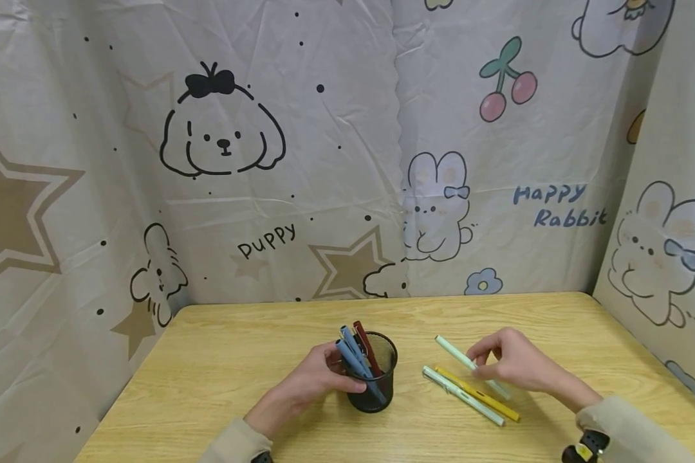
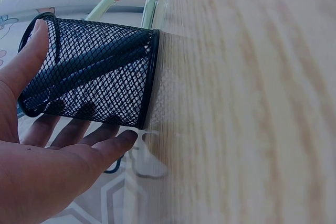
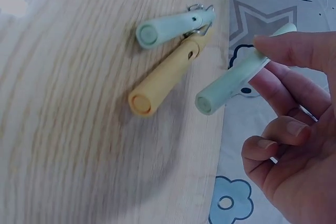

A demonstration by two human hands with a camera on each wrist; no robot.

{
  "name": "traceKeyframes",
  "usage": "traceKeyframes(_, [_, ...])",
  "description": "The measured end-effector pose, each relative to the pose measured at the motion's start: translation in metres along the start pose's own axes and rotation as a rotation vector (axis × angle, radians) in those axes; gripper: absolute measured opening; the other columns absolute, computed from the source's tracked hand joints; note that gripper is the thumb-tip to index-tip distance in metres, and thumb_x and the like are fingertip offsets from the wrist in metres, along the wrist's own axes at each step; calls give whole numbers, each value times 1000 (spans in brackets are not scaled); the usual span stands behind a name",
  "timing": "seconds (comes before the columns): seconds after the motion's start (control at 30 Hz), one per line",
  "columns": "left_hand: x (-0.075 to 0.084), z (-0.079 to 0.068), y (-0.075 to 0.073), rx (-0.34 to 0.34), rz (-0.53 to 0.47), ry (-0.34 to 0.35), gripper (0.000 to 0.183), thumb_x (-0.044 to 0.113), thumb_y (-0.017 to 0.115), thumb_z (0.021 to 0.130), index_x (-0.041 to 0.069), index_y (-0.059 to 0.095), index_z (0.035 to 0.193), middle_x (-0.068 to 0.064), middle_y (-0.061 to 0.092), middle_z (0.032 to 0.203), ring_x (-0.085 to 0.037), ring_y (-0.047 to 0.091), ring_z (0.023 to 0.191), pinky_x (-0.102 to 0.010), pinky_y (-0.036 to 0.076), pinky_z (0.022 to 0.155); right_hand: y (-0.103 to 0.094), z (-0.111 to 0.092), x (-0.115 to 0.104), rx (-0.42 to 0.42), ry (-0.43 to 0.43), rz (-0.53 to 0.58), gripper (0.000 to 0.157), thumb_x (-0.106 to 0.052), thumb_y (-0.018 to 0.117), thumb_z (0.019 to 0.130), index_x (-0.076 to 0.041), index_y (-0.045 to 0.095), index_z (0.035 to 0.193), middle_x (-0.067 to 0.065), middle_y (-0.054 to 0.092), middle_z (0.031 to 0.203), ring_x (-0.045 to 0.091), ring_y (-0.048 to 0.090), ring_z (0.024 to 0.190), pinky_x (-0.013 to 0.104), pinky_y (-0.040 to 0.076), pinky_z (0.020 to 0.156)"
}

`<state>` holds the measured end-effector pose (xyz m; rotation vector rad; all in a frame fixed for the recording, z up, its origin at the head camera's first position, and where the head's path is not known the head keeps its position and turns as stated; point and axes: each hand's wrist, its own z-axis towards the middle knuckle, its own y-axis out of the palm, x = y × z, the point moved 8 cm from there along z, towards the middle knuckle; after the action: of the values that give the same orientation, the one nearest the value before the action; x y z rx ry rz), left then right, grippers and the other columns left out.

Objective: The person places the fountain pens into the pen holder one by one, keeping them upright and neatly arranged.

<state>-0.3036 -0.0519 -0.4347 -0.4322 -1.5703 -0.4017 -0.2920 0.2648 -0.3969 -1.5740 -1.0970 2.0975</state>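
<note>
My left hand [image 1: 315, 378] holds a black mesh pen holder [image 1: 383, 393], thumb at the near rim and fingers round its far left side. Two blue pens [image 1: 353, 357] and a dark red pen [image 1: 367, 350] stand tilted inside it. To the right, my right hand [image 1: 518, 361] pinches a light green pen [image 3: 226, 90] between thumb and fingers. In the right wrist view that pen is raised off the wood, its end slanting toward the table. Below it in the head view, a second light green pen [image 1: 463, 395] and a yellow pen [image 1: 486, 397] lie side by side on the table.
The light wooden table [image 1: 237, 360] meets a printed cloth backdrop [image 1: 336, 161] at its back, with cloth also hanging along the left and right sides. A dark wrist device [image 1: 586, 447] sits at the right sleeve [image 1: 625, 424].
</note>
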Motion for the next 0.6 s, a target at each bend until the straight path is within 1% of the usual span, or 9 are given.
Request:
traceKeyframes(0.13, [0, 0, 0, 2, 5, -10, 54, -5, 88, 80, -1, 66, 129, -10, 73, 121, -25, 68, 114, -38, 53, 103, 1, 0, -6, 11, -9, 22, 21, -10, 86, 83, -5, 81, 102, -6, 69, 79, 11, 45, 61, 24, 34, 56])
traceKeyframes(0.23, [-1, -1, 0, 5, 9, -19, 56, -5, 87, 81, -1, 65, 131, -9, 72, 122, -25, 68, 114, -39, 53, 103, 0, 0, -10, 31, -8, 17, 21, -11, 86, 83, -5, 82, 103, -7, 69, 78, 9, 41, 59, 24, 32, 55])
traceKeyframes(0.43, [1, -2, 0, 9, 18, -17, 56, -5, 87, 80, -1, 65, 132, -9, 72, 121, -25, 68, 114, -39, 53, 103, -3, 2, -19, 73, 3, 33, 25, -12, 87, 82, -5, 81, 105, -6, 69, 79, 8, 37, 58, 25, 28, 54])
traceKeyframes(0.6, [2, -2, 0, 3, 12, -17, 55, -3, 88, 81, 0, 65, 131, -9, 72, 122, -24, 68, 114, -38, 53, 102, -4, 3, -28, 108, -12, 63, 26, -12, 88, 83, -3, 81, 106, -4, 70, 81, 7, 33, 56, 26, 26, 53])
